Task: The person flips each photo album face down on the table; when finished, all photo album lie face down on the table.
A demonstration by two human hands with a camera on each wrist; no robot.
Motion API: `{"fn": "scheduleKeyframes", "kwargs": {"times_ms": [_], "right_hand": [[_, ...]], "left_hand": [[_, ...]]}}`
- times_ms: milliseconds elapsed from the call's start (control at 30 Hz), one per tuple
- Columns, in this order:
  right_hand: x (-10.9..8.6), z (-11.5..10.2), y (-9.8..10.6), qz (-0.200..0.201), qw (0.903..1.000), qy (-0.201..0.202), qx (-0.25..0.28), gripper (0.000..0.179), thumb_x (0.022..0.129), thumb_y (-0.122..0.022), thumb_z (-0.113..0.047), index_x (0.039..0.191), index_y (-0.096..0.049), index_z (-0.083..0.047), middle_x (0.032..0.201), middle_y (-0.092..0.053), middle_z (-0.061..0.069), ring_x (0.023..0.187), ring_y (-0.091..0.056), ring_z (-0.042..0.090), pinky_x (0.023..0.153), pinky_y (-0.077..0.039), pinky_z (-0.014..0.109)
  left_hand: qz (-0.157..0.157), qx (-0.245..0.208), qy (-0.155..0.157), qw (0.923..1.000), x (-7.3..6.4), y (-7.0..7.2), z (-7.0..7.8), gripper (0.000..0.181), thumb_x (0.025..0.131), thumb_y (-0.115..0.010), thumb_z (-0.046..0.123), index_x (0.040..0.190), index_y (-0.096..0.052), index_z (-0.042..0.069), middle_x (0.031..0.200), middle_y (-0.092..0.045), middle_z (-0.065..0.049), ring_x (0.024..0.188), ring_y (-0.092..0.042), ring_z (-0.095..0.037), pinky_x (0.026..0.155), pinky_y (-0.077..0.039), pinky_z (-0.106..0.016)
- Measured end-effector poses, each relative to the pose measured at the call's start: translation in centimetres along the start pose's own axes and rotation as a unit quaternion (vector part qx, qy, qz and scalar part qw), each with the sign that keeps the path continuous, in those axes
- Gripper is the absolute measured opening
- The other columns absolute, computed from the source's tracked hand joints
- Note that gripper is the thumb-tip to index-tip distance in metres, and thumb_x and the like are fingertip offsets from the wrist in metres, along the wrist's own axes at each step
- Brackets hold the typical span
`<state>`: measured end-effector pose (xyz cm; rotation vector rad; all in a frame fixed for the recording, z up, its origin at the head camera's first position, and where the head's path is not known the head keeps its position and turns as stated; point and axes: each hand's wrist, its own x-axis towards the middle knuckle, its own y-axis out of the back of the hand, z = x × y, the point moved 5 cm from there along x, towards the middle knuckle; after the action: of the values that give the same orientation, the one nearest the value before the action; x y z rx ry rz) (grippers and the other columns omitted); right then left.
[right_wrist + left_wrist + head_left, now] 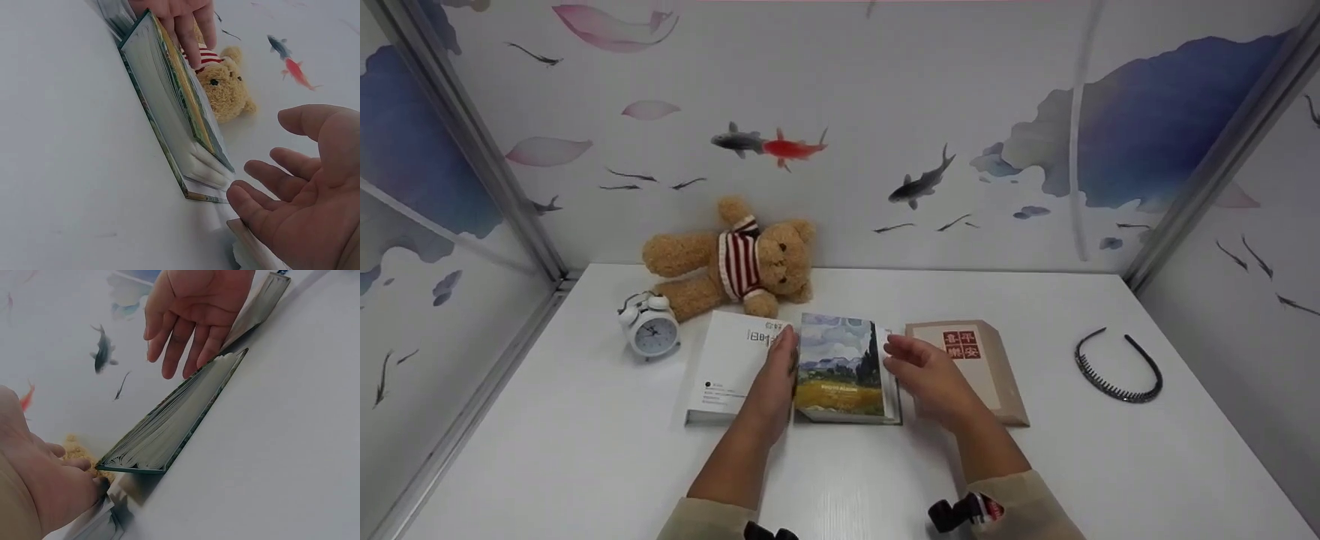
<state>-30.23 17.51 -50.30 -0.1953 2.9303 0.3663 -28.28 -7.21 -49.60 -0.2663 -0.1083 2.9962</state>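
Album [836, 367] is flanked, in the head view, by left grip [775, 382] and right grip [931, 375], both released. From the left wrist, its pages [174, 422] are shown between them. From the right wrist, teddy bear [225, 93] is seen beyond the album.

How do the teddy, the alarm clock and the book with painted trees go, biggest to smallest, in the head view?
1. Teddy
2. Book with painted trees
3. Alarm clock, clearly smallest

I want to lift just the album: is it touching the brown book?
Apart. The right wrist view shows a strip of table between the album and the brown book.
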Motion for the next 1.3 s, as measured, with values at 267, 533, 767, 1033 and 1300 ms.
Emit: {"fn": "scheduleKeyframes", "kwargs": {"times_ms": [267,533,767,1033,1300], "right_hand": [[-0.4,0.1,-0.7,-0.022,0.9991,-0.013,-0.033,0.061,0.105,-0.069,-0.038,0.160,-0.051,-0.020,0.158,-0.060,0.006,0.150,-0.054,0.034,0.125,-0.044,0.057],[-0.7,-0.2,-1.1,-0.042,0.9988,-0.026,0.005,0.062,0.106,-0.069,-0.035,0.161,-0.049,-0.016,0.164,-0.053,0.008,0.153,-0.050,0.034,0.127,-0.041,0.056],[-1.0,-1.0,-1.5,-0.058,0.9978,-0.001,0.031,0.061,0.107,-0.068,-0.026,0.163,-0.047,-0.012,0.168,-0.047,0.013,0.156,-0.047,0.035,0.130,-0.037,0.055],[-1.6,-1.6,-2.6,-0.086,0.9953,0.012,0.043,0.066,0.106,-0.068,-0.027,0.165,-0.042,-0.012,0.172,-0.041,0.014,0.162,-0.035,0.038,0.132,-0.029,0.059],[-2.3,-2.5,-3.8,-0.101,0.9938,0.019,0.041,0.075,0.104,-0.070,-0.038,0.167,-0.038,-0.014,0.172,-0.041,0.013,0.163,-0.035,0.038,0.132,-0.028,0.060]], "left_hand": [[-0.008,-0.016,0.001,0.9998,0.3,-0.3,-0.1,0.075,0.115,-0.027,0.057,0.174,-0.006,0.017,0.183,-0.003,-0.008,0.171,0.002,-0.032,0.139,-0.002,-0.055],[0.004,-0.049,-0.014,0.9987,0.1,-0.5,0.2,0.072,0.115,-0.036,0.052,0.174,-0.011,0.017,0.182,-0.016,-0.012,0.170,-0.011,-0.032,0.139,-0.011,-0.051],[-0.005,-0.078,-0.039,0.9962,-0.4,-0.8,1.3,0.065,0.117,-0.032,0.042,0.173,-0.013,0.016,0.180,-0.022,-0.014,0.169,-0.017,-0.032,0.139,-0.015,-0.049],[-0.006,-0.063,-0.059,0.9963,-0.5,-0.9,2.2,0.064,0.116,-0.037,0.047,0.172,-0.022,0.020,0.181,-0.018,-0.005,0.168,-0.020,-0.029,0.138,-0.017,-0.052],[-0.028,-0.086,-0.063,0.9940,-0.9,-1.0,2.3,0.064,0.116,-0.033,0.050,0.173,-0.009,0.031,0.180,-0.024,0.001,0.168,-0.021,-0.034,0.137,-0.017,-0.057]]}}
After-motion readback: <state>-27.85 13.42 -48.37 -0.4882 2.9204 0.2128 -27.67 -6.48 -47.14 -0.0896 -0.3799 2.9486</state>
